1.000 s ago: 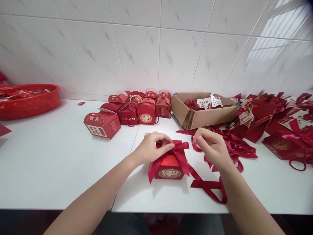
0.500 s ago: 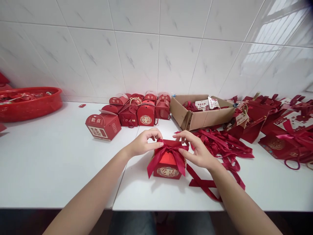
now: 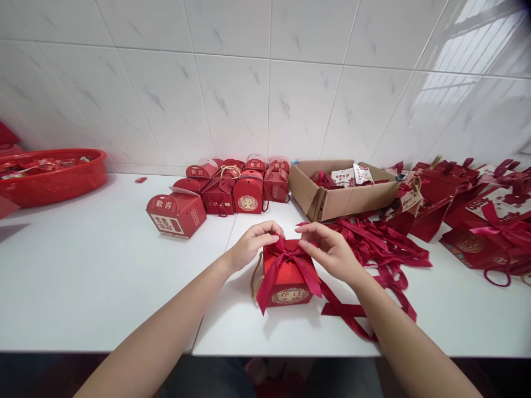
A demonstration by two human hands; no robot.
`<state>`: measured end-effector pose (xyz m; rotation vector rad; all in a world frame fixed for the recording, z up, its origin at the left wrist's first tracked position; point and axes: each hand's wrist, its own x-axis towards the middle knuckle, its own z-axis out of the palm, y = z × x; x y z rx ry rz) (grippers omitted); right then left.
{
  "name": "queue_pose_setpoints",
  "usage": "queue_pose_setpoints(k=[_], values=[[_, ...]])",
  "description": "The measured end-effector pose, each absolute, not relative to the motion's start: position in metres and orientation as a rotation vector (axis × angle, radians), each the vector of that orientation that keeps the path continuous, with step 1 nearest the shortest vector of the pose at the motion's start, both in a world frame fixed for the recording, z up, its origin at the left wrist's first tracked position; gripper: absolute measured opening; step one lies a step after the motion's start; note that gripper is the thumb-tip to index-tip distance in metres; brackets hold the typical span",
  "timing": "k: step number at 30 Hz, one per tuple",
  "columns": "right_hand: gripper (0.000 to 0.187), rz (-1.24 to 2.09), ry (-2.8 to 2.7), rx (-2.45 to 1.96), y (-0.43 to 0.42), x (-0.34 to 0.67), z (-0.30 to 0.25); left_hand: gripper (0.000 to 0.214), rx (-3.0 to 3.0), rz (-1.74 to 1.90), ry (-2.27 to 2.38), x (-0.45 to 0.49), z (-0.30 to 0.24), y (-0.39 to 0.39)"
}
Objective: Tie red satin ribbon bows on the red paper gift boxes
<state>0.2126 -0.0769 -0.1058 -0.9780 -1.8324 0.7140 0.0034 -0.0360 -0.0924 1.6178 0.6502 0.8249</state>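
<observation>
In front of me stands a small red gift box with a gold round emblem on its front. A dark red ribbon is tied in a bow on its top, and two tails hang down over the front. My left hand pinches the bow's left loop between thumb and fingers. On the other side, my right hand has thumb and fingers closed about the right loop, which they partly hide. A twisted gold cord hangs at the box's left side.
Loose red ribbons lie right of the box, some under my right forearm. Behind stand several red boxes, and one more box nearer. A cardboard box, red gift bags and a red basin line the wall.
The gift box has turned and shifted slightly right and toward me, so its gold cord now shows at left. Both hands have moved with the bow, and my right fingers have drawn closer together.
</observation>
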Motion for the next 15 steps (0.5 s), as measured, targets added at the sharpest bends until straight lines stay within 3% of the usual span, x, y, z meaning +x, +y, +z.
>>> queue_pose_setpoints(k=[3,6,8,15], values=[[0.041,0.83,-1.918,-0.95,-0.074,0.227,-0.101,0.011,1.575,0.882,0.606,0.004,-0.096,-0.034],[0.096,1.024,-2.177,-0.901,-0.072,0.246,-0.093,0.024,1.469,0.985,0.581,0.006,-0.102,-0.03],[0.122,1.146,-2.317,-0.949,-0.071,0.256,-0.089,0.03,1.404,1.055,0.6,0.006,-0.108,-0.025],[0.123,1.246,-2.421,-1.141,-0.07,0.257,-0.087,0.03,1.352,1.129,0.854,0.007,-0.143,0.0]])
